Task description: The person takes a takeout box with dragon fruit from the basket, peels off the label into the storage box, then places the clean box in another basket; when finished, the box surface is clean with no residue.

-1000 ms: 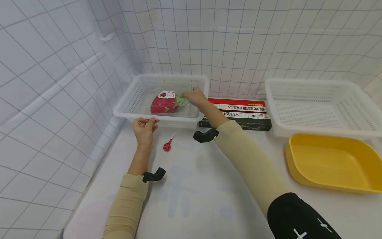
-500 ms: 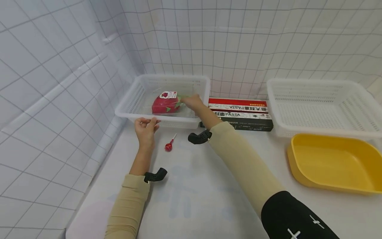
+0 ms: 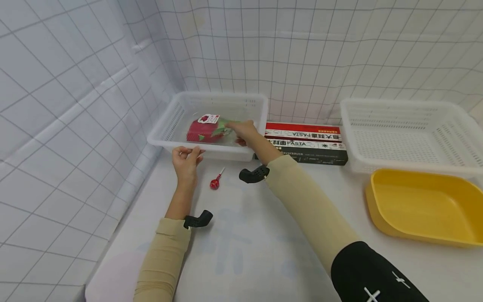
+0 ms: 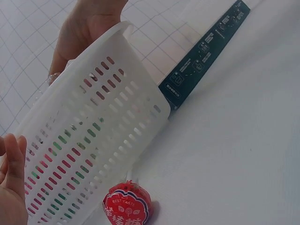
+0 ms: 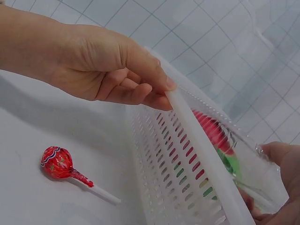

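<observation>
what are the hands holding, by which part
Left hand: white basket, by its near rim. Right hand: red-and-green package, by clear wrapping at its green end.

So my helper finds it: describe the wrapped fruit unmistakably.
Find the left white basket, its near rim pinched by the left hand. Inside, in clear wrapping held by the right hand, lies the pink-red fruit. Unlike the red lollipop outside, it has green tips and a white label.

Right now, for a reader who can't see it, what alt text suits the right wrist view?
A left hand pinches a white basket by its rim while a right hand, partly cropped, holds the clear wrapping of a red-and-green fruit inside. A red-wrapped lollipop lies outside on a white surface.
</observation>
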A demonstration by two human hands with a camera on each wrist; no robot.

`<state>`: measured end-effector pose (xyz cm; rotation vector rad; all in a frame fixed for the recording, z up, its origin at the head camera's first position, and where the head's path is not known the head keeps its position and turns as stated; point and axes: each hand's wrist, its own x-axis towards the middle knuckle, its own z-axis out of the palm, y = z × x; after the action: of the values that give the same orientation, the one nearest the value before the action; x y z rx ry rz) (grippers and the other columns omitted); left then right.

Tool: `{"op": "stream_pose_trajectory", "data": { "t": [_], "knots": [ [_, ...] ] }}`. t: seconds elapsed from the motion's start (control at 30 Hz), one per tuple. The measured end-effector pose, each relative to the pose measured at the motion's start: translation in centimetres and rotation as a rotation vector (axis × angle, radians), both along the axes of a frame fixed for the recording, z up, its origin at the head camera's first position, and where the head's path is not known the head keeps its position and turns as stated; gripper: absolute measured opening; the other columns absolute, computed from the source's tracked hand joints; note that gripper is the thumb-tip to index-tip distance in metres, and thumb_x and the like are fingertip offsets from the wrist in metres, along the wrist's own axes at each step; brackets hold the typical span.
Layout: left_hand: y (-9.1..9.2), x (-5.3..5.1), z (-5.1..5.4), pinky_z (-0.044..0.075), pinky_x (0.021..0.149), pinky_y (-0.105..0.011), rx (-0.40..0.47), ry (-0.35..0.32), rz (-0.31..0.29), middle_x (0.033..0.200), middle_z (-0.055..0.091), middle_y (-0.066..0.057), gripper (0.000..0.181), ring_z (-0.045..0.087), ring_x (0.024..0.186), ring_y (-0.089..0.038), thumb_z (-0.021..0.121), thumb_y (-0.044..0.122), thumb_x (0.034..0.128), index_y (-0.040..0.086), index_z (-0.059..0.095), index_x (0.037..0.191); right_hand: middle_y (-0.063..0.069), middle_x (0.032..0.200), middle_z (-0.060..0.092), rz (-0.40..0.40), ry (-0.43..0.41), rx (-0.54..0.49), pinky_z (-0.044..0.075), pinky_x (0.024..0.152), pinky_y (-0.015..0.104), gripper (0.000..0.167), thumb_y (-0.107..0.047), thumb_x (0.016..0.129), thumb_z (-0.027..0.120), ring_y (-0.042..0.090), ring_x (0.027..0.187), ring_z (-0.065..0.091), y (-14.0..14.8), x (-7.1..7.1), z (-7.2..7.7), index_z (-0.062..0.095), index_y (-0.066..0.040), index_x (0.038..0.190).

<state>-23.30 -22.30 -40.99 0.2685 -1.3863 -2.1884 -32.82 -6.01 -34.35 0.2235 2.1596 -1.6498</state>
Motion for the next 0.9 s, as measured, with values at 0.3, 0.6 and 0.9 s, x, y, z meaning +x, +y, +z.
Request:
{"op": "stream_pose_trajectory", "data": {
  "t": [0.3,0.6,0.9],
  "knots": [
    [-0.02,0.09,0.32,0.053,0.059,-0.018,-0.010,-0.001,-0.002,0.081,0.052,-0.004,0.031,0.067,0.068,-0.010,0.060,-0.007,0.0921,0.011,0.034,0.091,0.000,0.057,0.047,-0.017,0.136,-0.189,0.041,0.041,0.021,0.088,-0.036,0.088,0.069,0.010,0.041,0.044,0.19,0.45,-0.32,0.014,-0.013,0.153],
    [-0.18,0.02,0.11,0.053,0.060,-0.018,-0.006,-0.002,-0.002,0.082,0.053,-0.004,0.030,0.067,0.069,-0.010,0.060,-0.007,0.0923,0.010,0.035,0.092,0.001,0.060,0.045,-0.057,0.227,-0.199,0.041,0.039,0.022,0.079,-0.031,0.090,0.063,0.009,0.039,0.040,0.18,0.78,-0.28,0.017,-0.017,0.153],
    [-0.14,-0.04,-0.13,0.053,0.059,-0.018,-0.003,0.009,0.001,0.081,0.055,-0.004,0.029,0.068,0.067,-0.010,0.061,-0.007,0.0919,0.009,0.036,0.092,0.001,0.060,0.045,-0.079,0.282,-0.189,0.038,0.039,0.021,0.075,-0.029,0.091,0.060,0.009,0.041,0.038,0.48,1.04,-0.36,0.018,-0.016,0.153]
  ]
}}
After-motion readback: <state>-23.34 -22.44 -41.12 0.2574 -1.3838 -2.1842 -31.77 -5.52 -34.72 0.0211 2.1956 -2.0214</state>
